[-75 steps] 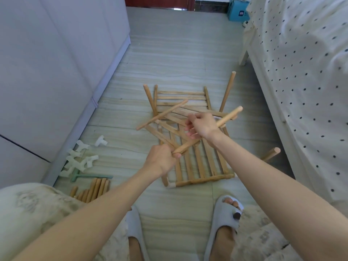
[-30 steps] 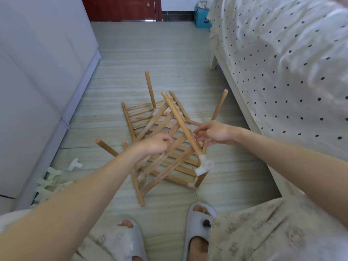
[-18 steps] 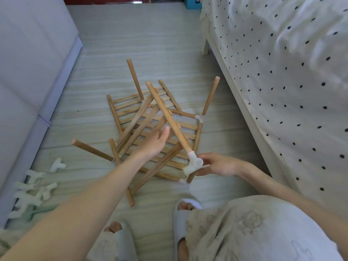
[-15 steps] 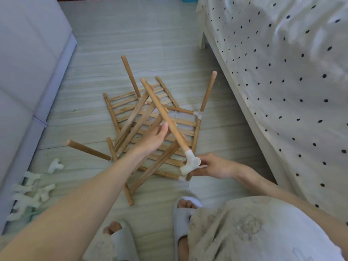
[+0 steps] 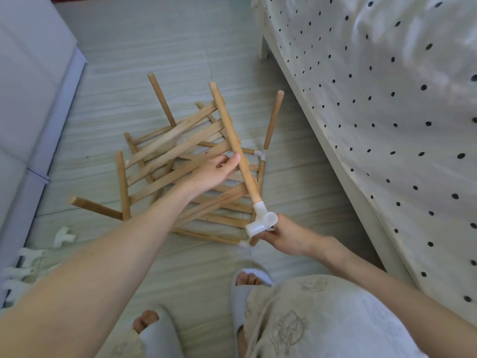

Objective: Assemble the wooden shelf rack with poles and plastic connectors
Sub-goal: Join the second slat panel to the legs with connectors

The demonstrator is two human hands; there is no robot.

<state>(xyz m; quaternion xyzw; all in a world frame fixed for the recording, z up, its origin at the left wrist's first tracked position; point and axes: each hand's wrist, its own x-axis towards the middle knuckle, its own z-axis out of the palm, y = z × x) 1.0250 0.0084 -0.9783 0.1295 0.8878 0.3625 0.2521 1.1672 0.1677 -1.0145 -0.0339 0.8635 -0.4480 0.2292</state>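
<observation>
Two hands work one pole: our right hand pinches its connector above the rack, left hand open against it, and next we judge the connector needs seating on the rack's corner

Floor: pale grey-beige tile with a wavy grain and thin grout lines.

Lying on it:
- Wooden rack frame, slatted, flat on the tiles beneath both hands; white plastic joints at its corners, with poles rising from it beyond the left hand.
- Loose wooden pole, left of the left forearm, touching the frame's near-left corner.
- White plastic connectors, a loose scatter well to the left of the left arm, close to the grey cabinet base.
- Two pale slippers, worn, near side of the right hand.
- White bed leg, standing far beyond the right hand.
</observation>
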